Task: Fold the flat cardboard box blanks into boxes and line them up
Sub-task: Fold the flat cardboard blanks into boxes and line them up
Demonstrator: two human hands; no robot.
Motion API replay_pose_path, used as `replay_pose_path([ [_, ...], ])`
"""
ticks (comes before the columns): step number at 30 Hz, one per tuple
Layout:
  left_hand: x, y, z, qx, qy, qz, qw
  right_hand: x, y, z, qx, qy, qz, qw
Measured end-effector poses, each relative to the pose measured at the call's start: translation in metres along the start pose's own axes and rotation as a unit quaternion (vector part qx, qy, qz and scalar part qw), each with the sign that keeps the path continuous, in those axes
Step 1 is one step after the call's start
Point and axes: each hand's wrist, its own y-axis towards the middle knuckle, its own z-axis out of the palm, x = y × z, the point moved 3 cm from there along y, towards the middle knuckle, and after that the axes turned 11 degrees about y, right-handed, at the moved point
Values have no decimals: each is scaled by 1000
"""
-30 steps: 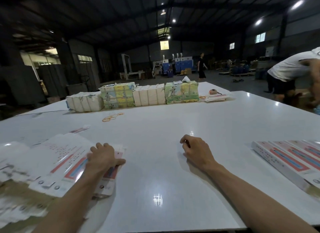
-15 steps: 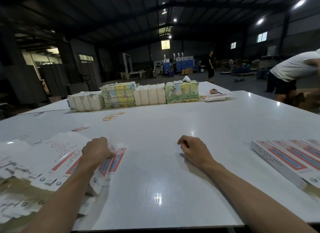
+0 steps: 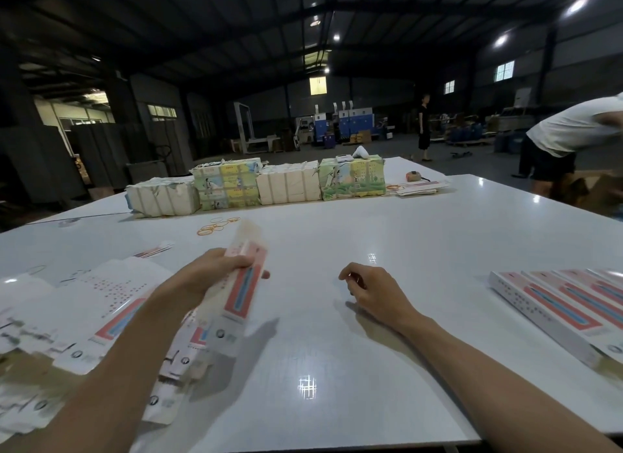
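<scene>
My left hand (image 3: pixel 209 277) grips a flat white box blank (image 3: pixel 242 294) with a red and blue stripe, lifted off the table and blurred by motion. It hangs just right of the spread pile of flat blanks (image 3: pixel 84 311) at the left. My right hand (image 3: pixel 371 292) rests on the white table (image 3: pixel 337 368) near the middle, fingers loosely curled and holding nothing. A row of folded boxes (image 3: pixel 566 304) with the same red and blue stripe lies side by side at the right edge.
Wrapped bundles (image 3: pixel 256 186) stand in a line across the far side of the table, with rubber bands (image 3: pixel 215 226) in front of them. A person in a white shirt (image 3: pixel 569 139) bends over at the far right. Another person (image 3: pixel 424 125) stands in the hall.
My left hand has picked one blank off the pile and lifted it up and to the right. My right hand has stayed in about the same place.
</scene>
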Motion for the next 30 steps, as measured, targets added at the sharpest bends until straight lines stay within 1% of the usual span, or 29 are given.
replay_pose_path([
  [2, -15, 3, 25, 100, -123, 33, 987, 2, 1, 0, -23, 4, -24, 999],
  [4, -26, 6, 58, 162, -221, 30, 961, 9, 1, -2, -51, 27, -67, 996],
  [6, -34, 10, 94, 198, -289, 16, 937, 17, 0, -5, -80, 34, -119, 989],
  [8, -41, 16, 125, 215, -328, 10, 920, 20, 2, -7, -100, 28, -141, 984],
  [11, -46, 23, 154, 210, -335, 31, 918, 18, 5, -9, -97, 25, -109, 989],
  [13, -41, 27, 166, 189, -346, 46, 918, 14, 6, -7, -72, -7, -80, 994],
  [16, -29, 33, 176, 155, -357, 78, 918, 10, 6, -3, -58, -31, -69, 995],
  [23, -27, 33, 177, 191, -340, 103, 915, 18, 14, -9, -92, 44, -68, 992],
  [26, -33, 31, 177, 211, -335, 119, 911, 21, 16, -17, -106, 119, -24, 987],
  [30, -39, 29, 175, 243, -319, 134, 906, 22, 15, -24, -81, 178, 34, 980],
])
